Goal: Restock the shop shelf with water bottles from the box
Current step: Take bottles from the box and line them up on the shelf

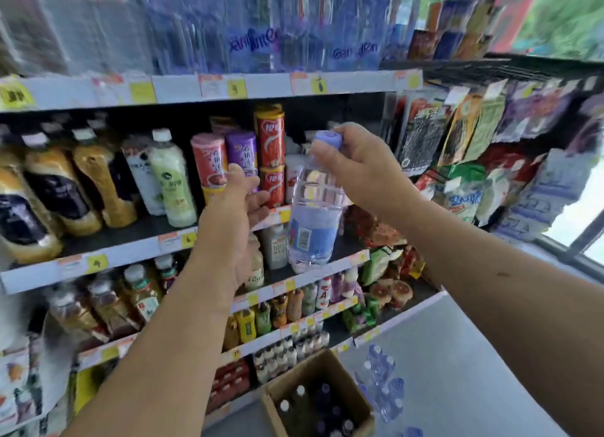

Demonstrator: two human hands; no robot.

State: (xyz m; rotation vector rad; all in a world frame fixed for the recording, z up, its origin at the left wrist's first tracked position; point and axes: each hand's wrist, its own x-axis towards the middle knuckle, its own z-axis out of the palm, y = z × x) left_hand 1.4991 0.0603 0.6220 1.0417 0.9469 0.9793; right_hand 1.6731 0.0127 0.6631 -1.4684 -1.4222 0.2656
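Step (judged): carrying one bottle (313, 221) from box level up toward the shelf; not yet placed.
Right hand (362, 165): fingers and thumb pinch the cap (327, 140) from above; the bottle hangs below it, tilted slightly.
Left hand (235, 208): raised just left of the bottle, fingers loosely spread, holding nothing; it looks apart from the bottle.
Bottle position: in the air in front of the middle shelves, just right of the red cans (269, 136), touching no shelf.
Target (judged): top shelf (261, 87), where blurred clear bottles with blue labels (248, 38) already stand; which gap is free I cannot tell, too blurred.
Box (322, 400): on the floor, open, several caps visible inside; a wrapped pack (382, 391) lies just beside it.
Method note: a cap pinch alone lets the body swing. Bring the left palm under or against the lower body before lifting higher.
Method note: bring the base over the shelf lip first, set it upright, then push it back beside its neighbours.
Risk: the swinging base could clip the cans or the price strip; a full bottle could slip from a cap grip.
Progress (judged): stock remains in the box, so more trips are needed.
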